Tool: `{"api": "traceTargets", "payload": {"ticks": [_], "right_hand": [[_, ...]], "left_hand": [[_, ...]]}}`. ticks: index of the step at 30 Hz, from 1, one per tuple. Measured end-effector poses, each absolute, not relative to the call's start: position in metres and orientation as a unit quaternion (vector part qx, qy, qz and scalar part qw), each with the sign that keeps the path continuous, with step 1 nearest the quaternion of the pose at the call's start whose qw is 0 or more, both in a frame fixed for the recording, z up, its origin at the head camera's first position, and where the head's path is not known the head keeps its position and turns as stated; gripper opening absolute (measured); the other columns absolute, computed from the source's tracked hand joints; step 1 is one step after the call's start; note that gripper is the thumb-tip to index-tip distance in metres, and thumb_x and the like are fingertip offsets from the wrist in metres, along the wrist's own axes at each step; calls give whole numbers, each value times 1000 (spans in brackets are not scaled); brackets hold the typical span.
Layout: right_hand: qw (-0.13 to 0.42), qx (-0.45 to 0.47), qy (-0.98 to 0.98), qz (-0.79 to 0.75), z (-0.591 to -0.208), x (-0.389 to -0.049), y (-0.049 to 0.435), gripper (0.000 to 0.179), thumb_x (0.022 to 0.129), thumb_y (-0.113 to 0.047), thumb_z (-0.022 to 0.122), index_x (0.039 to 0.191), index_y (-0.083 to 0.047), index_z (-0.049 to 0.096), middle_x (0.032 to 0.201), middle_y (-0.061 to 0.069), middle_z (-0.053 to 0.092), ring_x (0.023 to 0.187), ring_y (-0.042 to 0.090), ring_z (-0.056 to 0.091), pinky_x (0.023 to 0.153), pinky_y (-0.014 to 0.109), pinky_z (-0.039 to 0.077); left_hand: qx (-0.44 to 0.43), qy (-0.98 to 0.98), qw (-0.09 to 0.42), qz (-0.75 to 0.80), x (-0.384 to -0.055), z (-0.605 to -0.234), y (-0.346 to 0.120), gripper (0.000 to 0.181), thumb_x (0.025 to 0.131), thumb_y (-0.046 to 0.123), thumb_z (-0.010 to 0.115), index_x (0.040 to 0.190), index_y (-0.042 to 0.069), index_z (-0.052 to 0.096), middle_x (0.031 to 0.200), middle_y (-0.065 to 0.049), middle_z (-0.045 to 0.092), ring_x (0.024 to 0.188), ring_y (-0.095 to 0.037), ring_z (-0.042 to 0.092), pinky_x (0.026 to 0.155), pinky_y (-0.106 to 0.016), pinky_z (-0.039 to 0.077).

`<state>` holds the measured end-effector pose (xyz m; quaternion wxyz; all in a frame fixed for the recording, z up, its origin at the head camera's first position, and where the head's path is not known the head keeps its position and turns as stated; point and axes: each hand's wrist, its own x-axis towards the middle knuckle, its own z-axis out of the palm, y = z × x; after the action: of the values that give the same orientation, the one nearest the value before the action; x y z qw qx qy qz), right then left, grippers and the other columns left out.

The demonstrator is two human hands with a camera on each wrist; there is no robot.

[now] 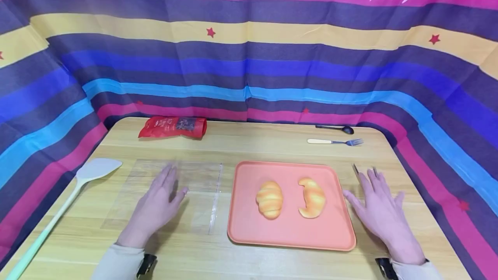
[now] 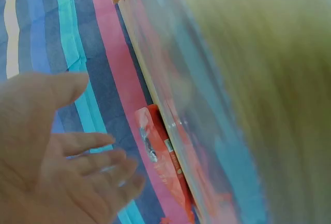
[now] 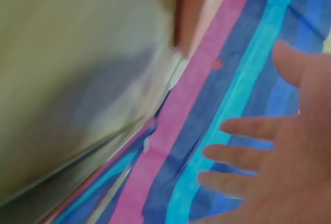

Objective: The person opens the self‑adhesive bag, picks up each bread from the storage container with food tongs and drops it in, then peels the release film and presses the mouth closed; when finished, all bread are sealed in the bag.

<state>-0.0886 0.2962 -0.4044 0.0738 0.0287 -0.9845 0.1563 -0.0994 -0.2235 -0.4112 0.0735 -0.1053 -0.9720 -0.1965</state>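
Observation:
In the head view my left hand (image 1: 157, 204), fingers straight, is over a clear plastic zip bag (image 1: 198, 202) lying flat on the table. My right hand (image 1: 383, 215), fingers spread, hovers by the right edge of a pink tray (image 1: 292, 239). Two croissants (image 1: 269, 200) lie apart on that tray, the right one a curved croissant (image 1: 314, 198). Dark thin tips (image 1: 355, 168) of an item show beyond my right fingers; the hand hides most of it. Both wrist views show the left palm (image 2: 67, 177) and right palm (image 3: 289, 167) with nothing held.
A red snack pouch (image 1: 173, 127) lies at the back left. A spatula with a pale green handle (image 1: 46, 234) lies along the left side. At the back right are a black spoon (image 1: 336, 128) and a fork with a cream handle (image 1: 334, 142). Striped cloth (image 1: 249, 68) surrounds the wooden table (image 1: 186, 258).

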Motion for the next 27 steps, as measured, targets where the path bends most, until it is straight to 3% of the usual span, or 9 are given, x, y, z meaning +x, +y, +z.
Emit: {"api": "traceTargets", "payload": {"ticks": [2, 5, 12, 16, 22, 27], "right_hand": [[116, 50, -974, 188, -397, -93, 285, 63, 101, -41, 53, 139, 8, 44, 146, 32, 35, 137, 50, 25, 101, 78, 14], [153, 98, -954, 237, -387, -99, 261, 48, 101, -29, 57, 133, 6, 53, 137, 26, 49, 126, 48, 43, 101, 65, 33], [119, 220, -930, 270, -378, -116, 197, 36, 99, -22, 61, 127, 0, 61, 122, 14, 63, 108, 34, 62, 92, 51, 50], [67, 259, -925, 271, -375, -122, 161, 36, 99, -25, 62, 127, -3, 62, 124, 11, 64, 111, 29, 62, 94, 46, 51], [-14, 321, -920, 225, -375, -121, 112, 44, 100, -31, 59, 134, -4, 58, 133, 10, 60, 124, 27, 54, 104, 42, 43], [-20, 389, -907, 160, -384, -118, 77, 38, 100, -30, 58, 128, -5, 63, 130, 9, 62, 118, 25, 59, 98, 40, 49]], "left_hand": [[-111, -966, 96, -214, -102, -409, -222, 57, 96, 23, 64, 137, -13, 46, 144, -29, 42, 128, -48, 43, 101, -62, 39], [-129, -962, 109, -215, -106, -407, -220, 38, 93, 14, 67, 122, -10, 62, 128, -25, 59, 114, -45, 57, 93, -59, 47], [-196, -952, 50, -230, -111, -407, -208, 29, 90, 10, 72, 115, -3, 68, 123, -18, 64, 108, -37, 63, 94, -51, 50], [-229, -946, 28, -230, -112, -406, -200, 32, 89, 11, 73, 116, -4, 67, 121, -18, 64, 107, -36, 63, 92, -50, 51], [-235, -949, 19, -207, -112, -404, -193, 37, 86, 12, 76, 118, -3, 66, 121, -17, 64, 111, -35, 62, 94, -49, 50], [-230, -954, 2, -190, -110, -404, -189, 41, 85, 15, 77, 120, -4, 65, 123, -18, 63, 111, -35, 61, 93, -49, 51]]}}
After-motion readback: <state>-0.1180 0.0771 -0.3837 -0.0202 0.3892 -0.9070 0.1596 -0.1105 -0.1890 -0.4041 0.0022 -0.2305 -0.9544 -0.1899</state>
